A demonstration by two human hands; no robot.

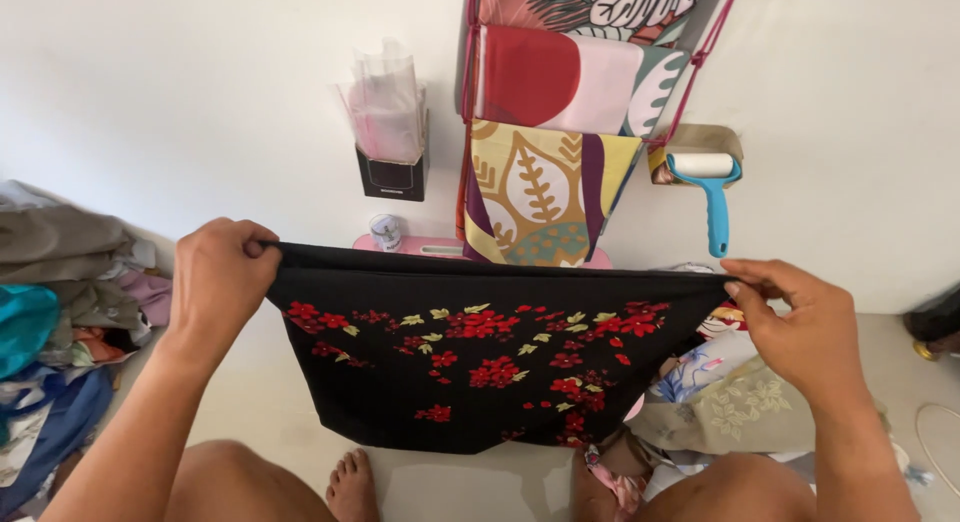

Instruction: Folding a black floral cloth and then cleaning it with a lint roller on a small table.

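at the far left of the frame, a heap of clothes in grey, teal and blue lies on the floor. the left hand is closed, gripping the upper left corner of a black cloth with red flowers. the cloth hangs stretched flat across the middle of the frame, above bare knees and a foot. behind it, upper centre, patterned fabrics hang on the wall beside a black holder of plastic bags. a blue lint roller hangs at upper right. the right hand pinches the cloth's upper right corner. pale floral fabrics lie below it.
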